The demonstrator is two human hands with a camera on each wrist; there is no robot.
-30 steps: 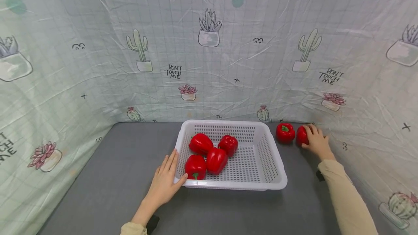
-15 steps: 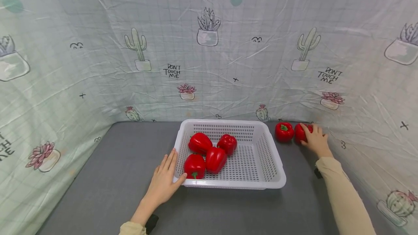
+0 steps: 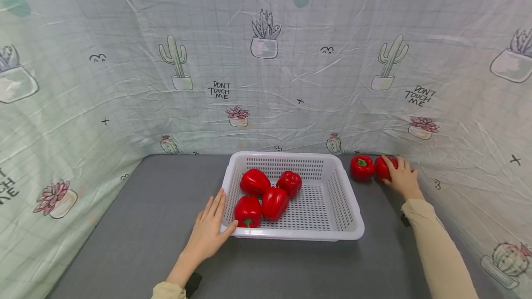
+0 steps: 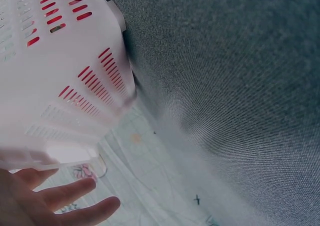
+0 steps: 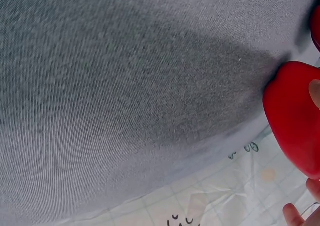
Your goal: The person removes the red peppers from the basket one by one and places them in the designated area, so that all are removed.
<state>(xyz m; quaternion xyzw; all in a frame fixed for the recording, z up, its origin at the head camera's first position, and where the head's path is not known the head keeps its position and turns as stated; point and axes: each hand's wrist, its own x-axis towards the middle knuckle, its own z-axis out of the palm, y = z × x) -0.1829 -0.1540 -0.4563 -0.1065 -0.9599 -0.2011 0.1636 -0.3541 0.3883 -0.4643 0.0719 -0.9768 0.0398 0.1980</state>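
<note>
My left hand (image 3: 208,233) rests with straight fingers on the left rim of a white perforated plastic basket (image 3: 303,234); its thumb lies at the front corner. In the left wrist view, the fingers (image 4: 82,215) reach past the rim. Several red bell peppers (image 3: 275,204) lie in the basket's left half. At the far right, my right hand (image 3: 404,180) holds another red bell pepper (image 5: 292,116), fingers and thumb around it, low at the table. Just left of it stands one more red bell pepper (image 3: 362,168), green stem up.
The grey table top (image 3: 124,225) runs back to a hanging cloth (image 3: 299,77) printed with cacti, which closes off the rear and both sides. My right hand is near the cloth's rear right corner.
The right hand and its pepper have shifted slightly left, closer to the neighbouring pepper, mostly in the first half second. The left hand stays on the basket rim.
</note>
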